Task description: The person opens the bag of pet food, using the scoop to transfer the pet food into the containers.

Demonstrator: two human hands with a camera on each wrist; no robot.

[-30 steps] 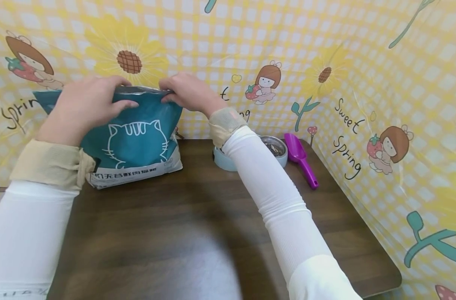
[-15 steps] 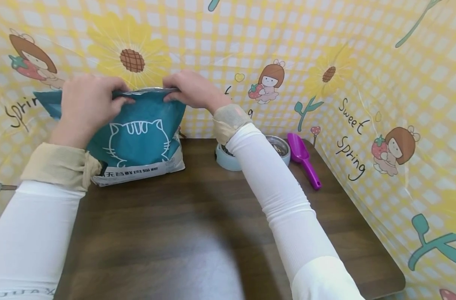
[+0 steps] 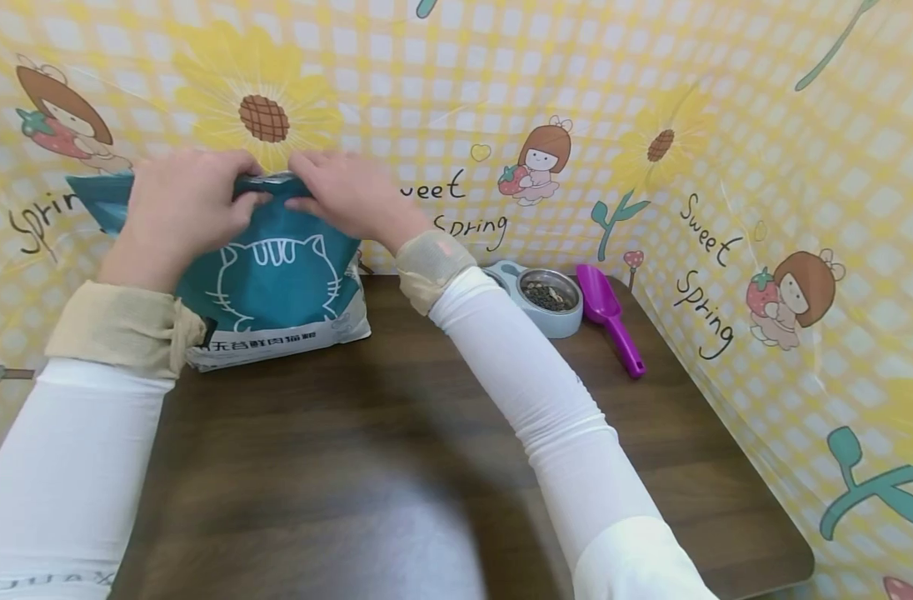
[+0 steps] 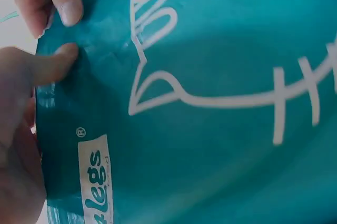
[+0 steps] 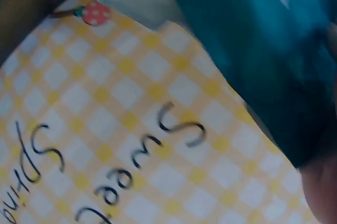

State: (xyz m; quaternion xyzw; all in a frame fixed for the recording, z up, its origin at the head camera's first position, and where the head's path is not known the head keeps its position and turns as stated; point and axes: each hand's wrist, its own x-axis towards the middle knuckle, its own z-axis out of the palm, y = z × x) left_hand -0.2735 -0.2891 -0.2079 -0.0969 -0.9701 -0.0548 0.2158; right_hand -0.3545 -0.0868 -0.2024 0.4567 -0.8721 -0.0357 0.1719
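Observation:
A teal cat-food bag [image 3: 276, 275] with a white cat outline stands at the table's back left. My left hand [image 3: 179, 208] pinches its top edge from the left. My right hand [image 3: 336, 196] pinches the same top edge close beside it, near the middle. In the left wrist view the thumb [image 4: 52, 63] presses the teal bag [image 4: 210, 103] under the fingertips. The right wrist view shows the bag's side [image 5: 274, 56] blurred, with a bit of my hand at the lower right corner.
A light-blue pet bowl [image 3: 550, 300] with kibble in its steel insert sits at the back right of the dark wooden table [image 3: 396, 467]. A purple scoop [image 3: 610, 325] lies right of it. Yellow checked cartoon sheeting [image 3: 764, 167] walls in the back and right.
My right hand slid left along the bag's top edge toward the left hand, uncovering the bowl. The left hand stayed in its grip.

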